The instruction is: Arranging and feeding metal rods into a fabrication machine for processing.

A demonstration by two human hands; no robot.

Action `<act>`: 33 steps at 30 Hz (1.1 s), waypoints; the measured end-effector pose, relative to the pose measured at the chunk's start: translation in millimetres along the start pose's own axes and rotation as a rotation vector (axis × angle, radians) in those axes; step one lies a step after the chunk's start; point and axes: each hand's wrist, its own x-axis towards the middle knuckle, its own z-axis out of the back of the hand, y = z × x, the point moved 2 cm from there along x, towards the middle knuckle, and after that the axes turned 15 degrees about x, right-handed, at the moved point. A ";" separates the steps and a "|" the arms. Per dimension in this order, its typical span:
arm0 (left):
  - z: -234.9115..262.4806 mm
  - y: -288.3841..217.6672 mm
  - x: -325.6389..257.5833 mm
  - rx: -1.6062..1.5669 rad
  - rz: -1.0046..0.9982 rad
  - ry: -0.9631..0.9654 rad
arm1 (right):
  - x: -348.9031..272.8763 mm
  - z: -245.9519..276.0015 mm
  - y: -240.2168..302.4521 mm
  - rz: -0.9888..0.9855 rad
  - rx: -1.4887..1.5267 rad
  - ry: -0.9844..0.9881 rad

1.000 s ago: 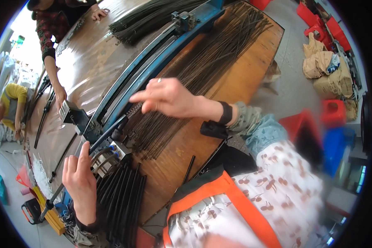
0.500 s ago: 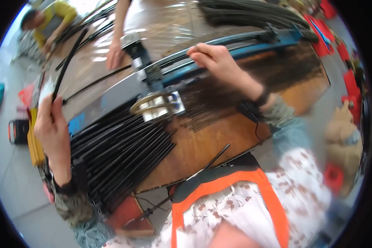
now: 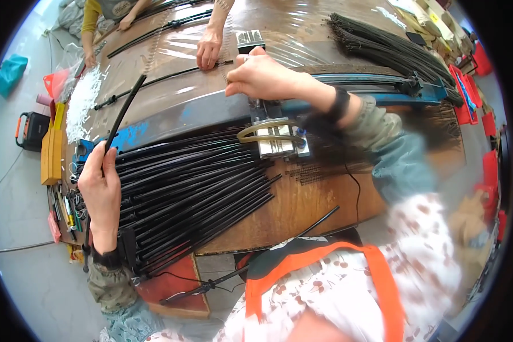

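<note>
At the far left, on the floor, sit an orange-and-black tool case (image 3: 29,129) and a stack of yellow boxes (image 3: 52,149), with a heap of small white parts (image 3: 83,101) on the bench behind them. Your left hand (image 3: 101,191) is closed around a single black rod (image 3: 122,114), gripping its lower end so that the rod slants up and away over the bench. Just to the right of that hand lies a fanned pile of black rods (image 3: 194,188) on the wooden table (image 3: 319,202), their near ends overhanging its front edge. Past the pile stands a small metal fixture (image 3: 276,137) with a curved brass-coloured handle, mounted on a long blue rail (image 3: 359,97) that runs across the bench. Your right hand (image 3: 262,77) rests on the top of that fixture, fingers curled over it; you cannot tell whether they grip anything. Behind it, another person's hand (image 3: 209,48) presses flat on the glossy brown surface. At the far right a bundle of thin dark wires (image 3: 393,48) lies near red bins (image 3: 467,91).
</note>
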 end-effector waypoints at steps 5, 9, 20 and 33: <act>-20.9 5.0 18.0 -0.004 -0.099 -0.086 | -43.4 19.9 -29.1 0.065 -0.320 -0.264; -34.4 1.0 23.4 0.059 -0.158 0.036 | -165.2 71.7 -62.7 -0.054 -0.580 -0.375; -143.9 -136.7 78.4 -0.222 -0.525 0.185 | -310.7 143.7 -112.0 -0.290 -0.607 -0.366; -155.0 -145.8 73.4 -0.171 -0.516 0.181 | -273.9 109.0 -57.5 -0.337 -0.543 -0.475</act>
